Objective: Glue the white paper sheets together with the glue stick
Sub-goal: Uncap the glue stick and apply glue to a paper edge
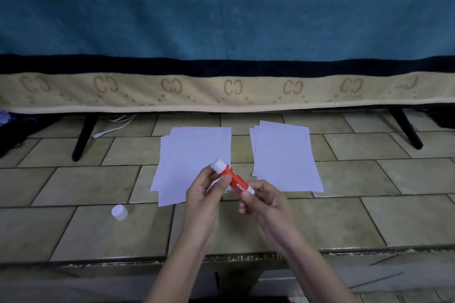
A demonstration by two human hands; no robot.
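A red and white glue stick [234,177] is held tilted above the tiled surface, its white tip up and to the left. My left hand [204,194] pinches its upper part near the tip. My right hand [263,202] grips its lower white end. Its white cap [120,212] lies on the tiles to the left. Two stacks of white paper sheets lie beyond my hands: a left stack [189,155], partly hidden by my left hand, and a right stack [285,157].
The tiled surface [344,219] ends in a front edge near me. A blue, black and beige blanket [221,91] hangs across the back over black legs [83,138]. A white cable [110,128] lies at back left.
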